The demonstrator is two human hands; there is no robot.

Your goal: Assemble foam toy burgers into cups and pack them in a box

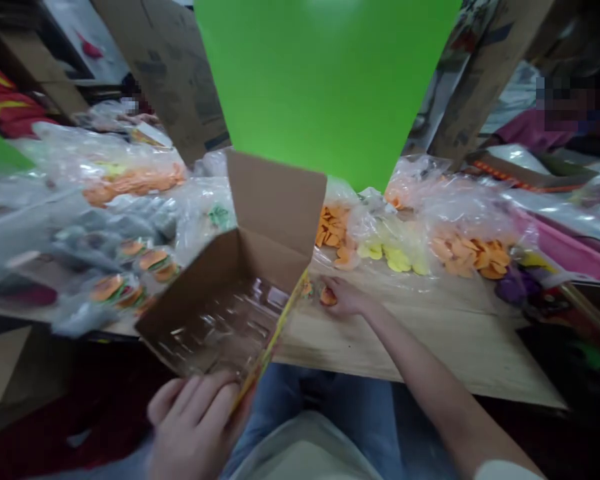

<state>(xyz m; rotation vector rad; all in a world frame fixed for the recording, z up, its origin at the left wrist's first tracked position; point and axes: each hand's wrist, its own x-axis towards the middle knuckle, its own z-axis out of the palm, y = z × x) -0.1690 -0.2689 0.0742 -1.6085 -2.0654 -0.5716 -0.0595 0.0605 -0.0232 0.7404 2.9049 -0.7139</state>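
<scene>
My left hand (pixel 195 420) grips the near edge of an open cardboard box (pixel 275 200) lined with a clear plastic tray (pixel 220 320); the box is tilted over my lap. My right hand (pixel 343 297) reaches onto the wooden table (pixel 430 333), its fingers closed on a small orange piece (pixel 327 297) beside the box. Just beyond lie clear bags of orange pieces (pixel 333 230), yellow pieces (pixel 393 257) and more orange pieces (pixel 473 257).
Bags of toy burgers (pixel 135 270) lie at the left. A large green panel (pixel 325 80) and cardboard sheets (pixel 170 67) stand behind. Pink packages (pixel 570 247) sit at the right. Other people are at the far left and far right.
</scene>
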